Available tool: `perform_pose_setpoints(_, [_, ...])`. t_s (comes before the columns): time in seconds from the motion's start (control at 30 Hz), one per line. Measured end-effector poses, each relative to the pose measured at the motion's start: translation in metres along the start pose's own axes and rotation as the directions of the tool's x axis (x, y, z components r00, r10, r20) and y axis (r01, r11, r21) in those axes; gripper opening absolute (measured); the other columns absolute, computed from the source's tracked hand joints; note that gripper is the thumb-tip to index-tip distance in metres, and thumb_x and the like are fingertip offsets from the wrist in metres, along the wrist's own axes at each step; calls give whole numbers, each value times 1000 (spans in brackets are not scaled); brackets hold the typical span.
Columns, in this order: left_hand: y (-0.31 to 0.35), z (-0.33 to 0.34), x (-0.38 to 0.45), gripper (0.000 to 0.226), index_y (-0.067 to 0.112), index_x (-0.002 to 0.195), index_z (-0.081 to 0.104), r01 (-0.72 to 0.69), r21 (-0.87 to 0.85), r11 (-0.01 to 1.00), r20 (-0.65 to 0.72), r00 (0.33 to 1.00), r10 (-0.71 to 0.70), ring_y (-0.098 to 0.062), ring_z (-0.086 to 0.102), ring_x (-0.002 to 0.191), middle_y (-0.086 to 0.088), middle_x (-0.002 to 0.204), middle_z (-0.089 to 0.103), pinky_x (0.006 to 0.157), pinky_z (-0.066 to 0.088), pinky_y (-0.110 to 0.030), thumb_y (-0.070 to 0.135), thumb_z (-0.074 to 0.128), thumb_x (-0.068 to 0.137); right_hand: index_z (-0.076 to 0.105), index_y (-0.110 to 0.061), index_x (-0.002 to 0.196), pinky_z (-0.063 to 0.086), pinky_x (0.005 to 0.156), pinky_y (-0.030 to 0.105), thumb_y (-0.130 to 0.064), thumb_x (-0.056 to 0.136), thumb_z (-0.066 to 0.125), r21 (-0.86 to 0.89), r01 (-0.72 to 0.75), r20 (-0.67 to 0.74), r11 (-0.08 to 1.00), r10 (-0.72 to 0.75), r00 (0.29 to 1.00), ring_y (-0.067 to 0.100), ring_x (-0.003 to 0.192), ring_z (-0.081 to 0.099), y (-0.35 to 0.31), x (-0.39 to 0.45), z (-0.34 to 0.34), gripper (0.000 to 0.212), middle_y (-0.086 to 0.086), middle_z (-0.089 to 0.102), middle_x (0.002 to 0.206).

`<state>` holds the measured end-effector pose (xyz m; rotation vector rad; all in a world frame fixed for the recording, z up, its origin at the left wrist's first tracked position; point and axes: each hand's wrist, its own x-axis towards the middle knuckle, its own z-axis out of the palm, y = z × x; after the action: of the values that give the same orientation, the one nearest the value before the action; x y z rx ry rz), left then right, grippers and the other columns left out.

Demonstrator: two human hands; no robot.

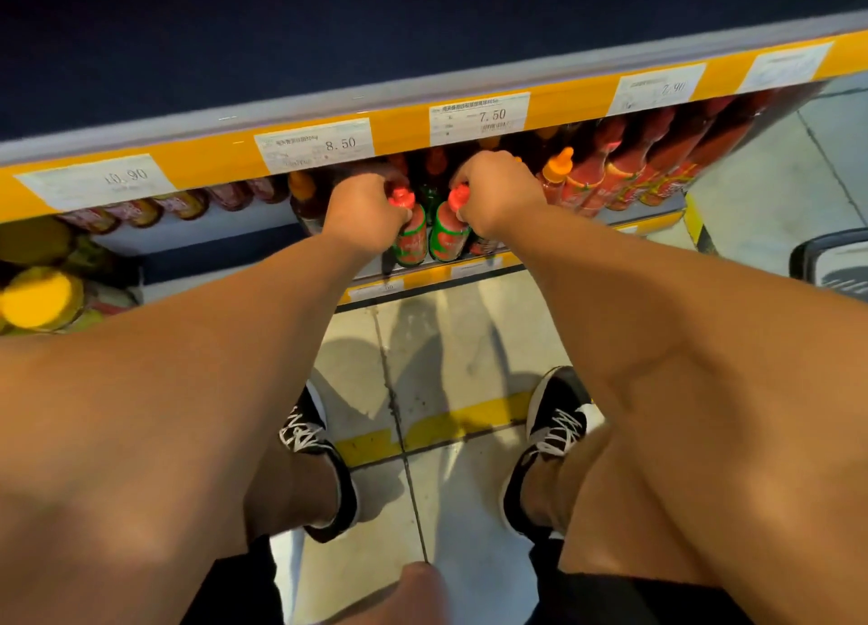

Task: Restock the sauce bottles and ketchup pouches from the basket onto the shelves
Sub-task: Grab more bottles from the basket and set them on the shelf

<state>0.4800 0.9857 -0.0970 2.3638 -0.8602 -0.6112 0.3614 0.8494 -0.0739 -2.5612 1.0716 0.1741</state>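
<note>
Two bottles point(430, 232) stand side by side at the front edge of the lower shelf point(474, 267), the left hand point(364, 208) gripping the left one's top, the right hand point(498, 192) the right one's. More bottles point(624, 168) stand to their right, jars point(42, 295) far left. A price strip point(404, 126) runs above; two shoes point(319, 455) stand on the floor below.

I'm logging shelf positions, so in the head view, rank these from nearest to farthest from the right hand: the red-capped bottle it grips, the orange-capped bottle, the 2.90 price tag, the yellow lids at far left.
1. red-capped bottle, gripped by the right hand
2. orange-capped bottle, just to its right
3. 2.90 price tag, on the shelf edge up right
4. yellow lids, far left, lower shelf
</note>
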Motion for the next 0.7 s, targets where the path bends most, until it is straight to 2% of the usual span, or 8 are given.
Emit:
perform_pose_setpoints(0.17, [0,12,5,30,11,116,73,25,36,999,16,1000,-26,-28,65,106,-9,111,72,94,54,-43,27,77,91,73,-27,119,57,93,50,-9,85,72,-27,12,42,1000,-11,999,38,117,61,2,5,9,39,10,69,124])
perform_pose_setpoints(0.37, [3,20,2,36,18,128,71,-8,-89,996,23,1000,10,-22,63,118,-3,126,71,106,51,-41,22,74,93,74,-24,117,58,92,49,-7,88,70,-20,-11,37,1000,12,999,34,109,64,4,12,16,33,9,69,121])
perform_pose_setpoints(0.47, [3,22,0,27,16,119,75,-39,-90,995,6,999,40,-21,66,109,-3,116,74,101,53,-42,26,71,94,75,-23,117,59,89,47,-12,90,73,-21,-39,11,999,40,999,34,105,65,3,13,16,29,9,69,118])
perform_pose_setpoints(0.7, [2,21,0,14,16,97,74,5,-81,997,-60,998,-10,-19,67,84,-2,85,71,82,59,-41,22,81,87,74,-21,108,61,81,45,-14,89,76,-46,-74,-99,996,69,993,32,95,66,1,11,16,21,8,69,108])
